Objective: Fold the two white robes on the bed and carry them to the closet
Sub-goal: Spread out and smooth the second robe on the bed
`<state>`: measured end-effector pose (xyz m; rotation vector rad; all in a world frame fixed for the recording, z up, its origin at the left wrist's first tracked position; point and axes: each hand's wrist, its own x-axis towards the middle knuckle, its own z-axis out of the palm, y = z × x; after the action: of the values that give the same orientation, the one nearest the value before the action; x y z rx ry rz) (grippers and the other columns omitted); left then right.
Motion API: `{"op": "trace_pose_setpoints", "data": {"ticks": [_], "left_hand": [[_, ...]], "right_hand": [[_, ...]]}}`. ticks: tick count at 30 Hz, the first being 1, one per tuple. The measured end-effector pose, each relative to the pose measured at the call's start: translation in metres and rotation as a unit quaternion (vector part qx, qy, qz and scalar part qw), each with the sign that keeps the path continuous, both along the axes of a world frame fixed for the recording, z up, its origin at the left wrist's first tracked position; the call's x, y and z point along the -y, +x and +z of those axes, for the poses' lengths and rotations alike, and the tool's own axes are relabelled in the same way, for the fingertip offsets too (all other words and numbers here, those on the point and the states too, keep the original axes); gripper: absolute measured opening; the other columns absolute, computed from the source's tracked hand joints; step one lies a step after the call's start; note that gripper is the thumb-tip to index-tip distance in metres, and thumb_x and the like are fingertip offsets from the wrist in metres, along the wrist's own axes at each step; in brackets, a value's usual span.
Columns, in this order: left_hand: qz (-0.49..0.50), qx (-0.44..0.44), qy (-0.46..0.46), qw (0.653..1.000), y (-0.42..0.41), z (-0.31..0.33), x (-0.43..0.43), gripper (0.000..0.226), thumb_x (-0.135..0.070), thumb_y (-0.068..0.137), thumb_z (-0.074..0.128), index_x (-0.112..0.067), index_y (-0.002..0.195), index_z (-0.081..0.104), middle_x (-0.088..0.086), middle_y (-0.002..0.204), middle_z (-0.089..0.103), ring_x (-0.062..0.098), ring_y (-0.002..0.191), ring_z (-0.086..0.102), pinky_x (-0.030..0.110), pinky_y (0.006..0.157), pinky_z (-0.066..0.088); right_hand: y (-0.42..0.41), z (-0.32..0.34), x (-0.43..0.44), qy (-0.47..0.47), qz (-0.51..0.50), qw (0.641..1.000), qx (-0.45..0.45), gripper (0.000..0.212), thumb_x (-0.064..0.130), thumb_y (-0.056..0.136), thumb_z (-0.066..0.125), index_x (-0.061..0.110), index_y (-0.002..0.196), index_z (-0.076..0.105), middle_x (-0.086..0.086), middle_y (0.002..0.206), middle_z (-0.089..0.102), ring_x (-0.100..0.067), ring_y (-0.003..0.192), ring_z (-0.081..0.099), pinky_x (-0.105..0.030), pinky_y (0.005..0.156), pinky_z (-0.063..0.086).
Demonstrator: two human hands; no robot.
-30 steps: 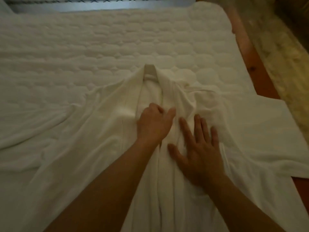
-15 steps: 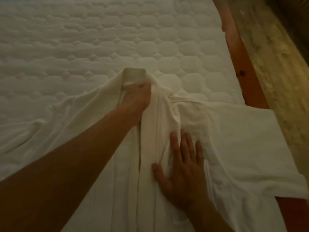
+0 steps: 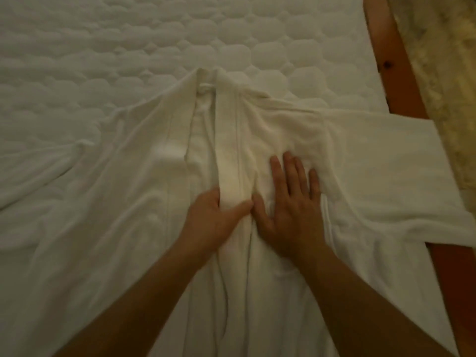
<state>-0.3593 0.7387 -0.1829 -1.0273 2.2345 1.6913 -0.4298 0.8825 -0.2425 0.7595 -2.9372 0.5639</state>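
A white robe (image 3: 134,202) lies spread out, front side up, on the quilted bed (image 3: 154,42), its collar pointing away from me. One sleeve reaches right, over the bed's edge. My left hand (image 3: 213,222) pinches the robe's front lapel band between thumb and fingers near the middle. My right hand (image 3: 291,202) lies flat, fingers spread, pressing the right front panel down beside the band. I see only one robe; no second one is in view.
The wooden bed frame (image 3: 396,81) runs along the right side, with pale patterned floor (image 3: 443,73) beyond it. Quilted mattress stretches beyond the collar and to the left.
My left hand has come back from the collar down to the middle of the lapel band, beside my right hand. The right hand stays pressed flat on the right panel.
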Motion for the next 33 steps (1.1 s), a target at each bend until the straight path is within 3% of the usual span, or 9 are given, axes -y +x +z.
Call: {"op": "trace_pose_setpoints", "data": {"ticks": [5, 11, 14, 17, 19, 22, 24, 28, 33], "left_hand": [[0.113, -0.032, -0.093, 0.989, 0.032, -0.006, 0.003, 0.019, -0.042, 0.084, 0.075, -0.025, 0.078, 0.076, -0.005, 0.077, 0.077, 0.013, 0.075, 0.074, 0.046, 0.076, 0.061], [0.069, 0.016, 0.095, 0.993, 0.104, 0.020, -0.042, 0.040, -0.042, 0.078, 0.082, -0.022, 0.111, 0.074, -0.008, 0.096, 0.077, 0.006, 0.088, 0.073, 0.031, 0.080, 0.060], [0.062, 0.033, 0.077, 0.995, 0.168, 0.022, -0.065, 0.031, -0.040, 0.077, 0.083, -0.021, 0.101, 0.076, -0.005, 0.091, 0.078, 0.010, 0.083, 0.075, 0.039, 0.081, 0.062], [0.198, 0.014, 0.130, 0.972, 0.197, 0.032, -0.067, 0.015, -0.036, 0.084, 0.078, -0.022, 0.086, 0.073, -0.002, 0.083, 0.078, 0.013, 0.078, 0.075, 0.038, 0.078, 0.062], [0.135, 0.065, 0.211, 0.966, 0.221, 0.041, -0.075, 0.023, -0.035, 0.085, 0.077, -0.016, 0.097, 0.074, 0.003, 0.090, 0.079, 0.017, 0.083, 0.076, 0.040, 0.080, 0.062], [-0.011, 0.122, 0.168, 0.978, 0.288, 0.043, -0.103, 0.030, -0.037, 0.079, 0.082, -0.021, 0.103, 0.074, -0.005, 0.090, 0.078, 0.008, 0.082, 0.075, 0.028, 0.074, 0.062], [0.012, 0.137, 0.156, 0.978, 0.335, 0.044, -0.116, 0.029, -0.037, 0.079, 0.082, -0.023, 0.104, 0.074, -0.007, 0.091, 0.078, 0.005, 0.082, 0.074, 0.024, 0.075, 0.061], [-0.065, 0.175, 0.280, 0.942, 0.419, 0.043, -0.147, 0.030, -0.024, 0.083, 0.080, -0.018, 0.112, 0.074, -0.002, 0.105, 0.078, 0.014, 0.098, 0.074, 0.035, 0.090, 0.059], [-0.111, 0.185, 0.266, 0.940, 0.506, 0.039, -0.202, 0.043, -0.042, 0.084, 0.076, -0.030, 0.124, 0.065, -0.012, 0.112, 0.073, 0.002, 0.099, 0.069, 0.014, 0.074, 0.054]], "right_hand": [[0.000, 0.009, 0.000, 0.057, 0.006, 0.997, 0.043, 0.084, 0.067, 0.092, 0.034, 0.019, 0.159, 0.021, -0.010, 0.166, 0.019, -0.025, 0.154, 0.014, -0.051, 0.124, 0.006], [0.010, 0.048, -0.008, 0.136, 0.028, 0.975, 0.175, 0.087, 0.070, 0.095, 0.028, 0.021, 0.161, 0.000, -0.010, 0.168, -0.003, -0.025, 0.155, -0.003, -0.049, 0.123, -0.005], [0.069, 0.068, -0.033, 0.135, 0.029, 0.971, 0.196, 0.084, 0.071, 0.095, 0.025, 0.025, 0.161, 0.000, -0.009, 0.168, -0.003, -0.025, 0.155, -0.003, -0.050, 0.124, -0.004], [0.140, 0.078, -0.071, 0.136, 0.046, 0.969, 0.203, 0.081, 0.072, 0.095, 0.020, 0.030, 0.160, -0.002, -0.008, 0.169, -0.005, -0.023, 0.155, -0.006, -0.050, 0.123, -0.007], [0.190, 0.081, -0.101, 0.129, 0.041, 0.977, 0.167, 0.079, 0.072, 0.095, 0.018, 0.031, 0.160, 0.001, -0.009, 0.169, -0.001, -0.025, 0.155, -0.004, -0.052, 0.123, -0.004], [0.264, 0.077, -0.149, 0.143, 0.032, 0.980, 0.137, 0.076, 0.068, 0.098, 0.020, 0.029, 0.161, 0.001, -0.012, 0.168, 0.000, -0.027, 0.155, -0.003, -0.054, 0.123, -0.001], [0.313, 0.074, -0.184, 0.156, 0.032, 0.978, 0.136, 0.076, 0.065, 0.099, 0.026, 0.026, 0.161, 0.005, -0.014, 0.168, 0.001, -0.029, 0.155, -0.002, -0.055, 0.123, 0.000], [0.405, 0.068, -0.230, 0.160, 0.025, 0.973, 0.164, 0.072, 0.059, 0.101, 0.027, 0.025, 0.161, 0.007, -0.015, 0.168, -0.005, -0.030, 0.155, -0.007, -0.057, 0.123, 0.008], [0.497, 0.067, -0.252, 0.179, 0.022, 0.968, 0.173, 0.073, 0.059, 0.101, 0.032, 0.025, 0.161, 0.007, -0.016, 0.167, -0.004, -0.031, 0.155, -0.006, -0.055, 0.123, 0.008]]}}
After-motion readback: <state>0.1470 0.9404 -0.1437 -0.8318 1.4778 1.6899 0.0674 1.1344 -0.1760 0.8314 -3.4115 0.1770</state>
